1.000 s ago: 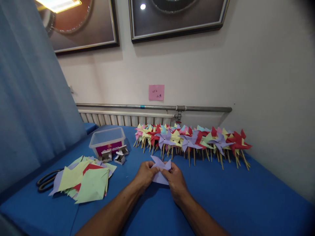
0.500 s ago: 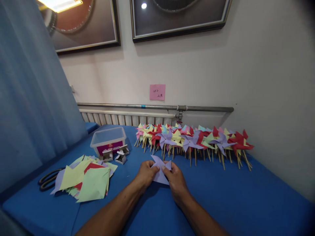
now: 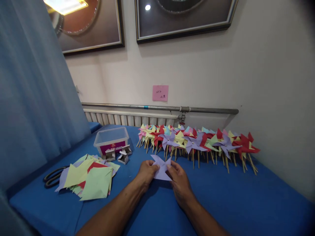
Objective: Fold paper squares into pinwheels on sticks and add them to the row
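Left hand [image 3: 146,172] and right hand [image 3: 179,181] pinch a lilac paper pinwheel [image 3: 161,167] flat on the blue worktop [image 3: 246,196], fingers holding its folded points at centre. Finished pinwheels on sticks [image 3: 197,142] lie behind.

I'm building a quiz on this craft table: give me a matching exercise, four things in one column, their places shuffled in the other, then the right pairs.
Things:
1. purple paper
2. scissors
3. clear plastic box
4. finished pinwheels

Places:
A. in a row along the wall
B. held between the left hand and right hand
C. behind the loose paper stack
D. far left, beside the curtain

Pairs: 1-B, 2-D, 3-C, 4-A
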### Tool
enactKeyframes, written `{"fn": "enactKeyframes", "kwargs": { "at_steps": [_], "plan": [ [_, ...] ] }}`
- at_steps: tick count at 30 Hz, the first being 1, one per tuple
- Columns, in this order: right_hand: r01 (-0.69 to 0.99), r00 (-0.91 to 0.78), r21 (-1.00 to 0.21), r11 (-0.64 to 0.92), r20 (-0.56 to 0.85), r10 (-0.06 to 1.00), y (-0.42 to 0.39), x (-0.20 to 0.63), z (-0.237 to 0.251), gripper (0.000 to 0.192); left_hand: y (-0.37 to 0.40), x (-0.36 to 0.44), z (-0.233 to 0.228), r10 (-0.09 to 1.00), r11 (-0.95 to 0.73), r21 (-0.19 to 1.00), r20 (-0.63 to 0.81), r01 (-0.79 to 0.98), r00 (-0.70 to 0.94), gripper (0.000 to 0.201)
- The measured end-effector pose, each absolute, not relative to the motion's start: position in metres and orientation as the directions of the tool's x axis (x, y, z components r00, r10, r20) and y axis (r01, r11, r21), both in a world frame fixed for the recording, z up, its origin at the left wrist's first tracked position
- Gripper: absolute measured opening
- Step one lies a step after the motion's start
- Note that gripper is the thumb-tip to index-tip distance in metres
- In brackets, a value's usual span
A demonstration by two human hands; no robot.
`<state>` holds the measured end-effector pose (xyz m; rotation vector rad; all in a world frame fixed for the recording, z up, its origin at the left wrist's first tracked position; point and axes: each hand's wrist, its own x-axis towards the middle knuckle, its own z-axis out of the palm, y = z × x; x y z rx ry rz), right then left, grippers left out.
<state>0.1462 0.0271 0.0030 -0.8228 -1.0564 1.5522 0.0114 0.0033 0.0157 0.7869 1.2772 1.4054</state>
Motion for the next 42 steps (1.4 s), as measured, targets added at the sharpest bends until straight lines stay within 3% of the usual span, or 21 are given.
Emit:
{"fn": "enactKeyframes", "kwargs": {
  "at_steps": [6, 26, 42],
  "plan": [
    [-0.417, -0.279, -0.891, -0.178, -0.061, 0.958, 0.022, 0.149, 0.013, 0.053, 0.005, 0.006, 0.016, 0.944, 0.085, 0.962, -0.161, -0.259, -0.287, 0.021],
    [-0.316, -0.183, -0.948, -0.04, 0.02, 0.983, 0.034, 0.147, -0.005, 0.051, -0.003, 0.021, 0.023, 0.952, 0.113, 0.985, -0.145, -0.13, -0.271, 0.016],
    [-0.31, -0.197, -0.947, -0.087, -0.025, 0.98, 0.032, 0.149, 0.002, 0.046, -0.005, 0.023, 0.029, 0.953, 0.126, 0.982, -0.16, -0.143, -0.257, 0.013]
  ]
}}
